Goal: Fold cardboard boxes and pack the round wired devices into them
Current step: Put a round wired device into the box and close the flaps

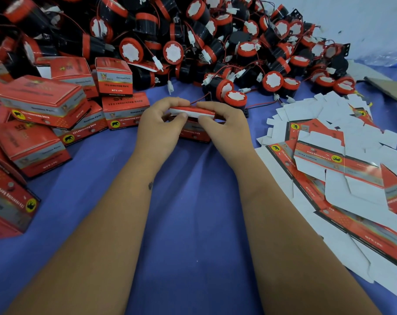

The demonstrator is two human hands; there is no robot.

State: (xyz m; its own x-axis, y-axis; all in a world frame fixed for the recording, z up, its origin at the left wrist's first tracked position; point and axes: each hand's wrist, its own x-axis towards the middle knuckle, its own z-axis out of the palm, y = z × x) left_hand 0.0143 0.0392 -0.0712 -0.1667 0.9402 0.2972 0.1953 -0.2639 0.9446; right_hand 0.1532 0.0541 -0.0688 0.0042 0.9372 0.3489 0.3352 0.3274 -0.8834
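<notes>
A red cardboard box (194, 130) stands on the blue cloth at the centre. My left hand (159, 126) and my right hand (224, 123) grip it from either side, fingers curled over its top flap (193, 112), thumbs against the flap's white edge. A red wire pokes out behind the flap between my fingers. A big heap of round black-and-red wired devices (193, 37) fills the back of the table. One device (235, 98) lies just behind my right hand.
Several closed red boxes (45, 105) are piled at the left. Flat unfolded box blanks (342, 169) are spread at the right, white sides and printed sides mixed. A brown cardboard sheet (390, 87) lies at the far right. Blue cloth (193, 201) covers the table.
</notes>
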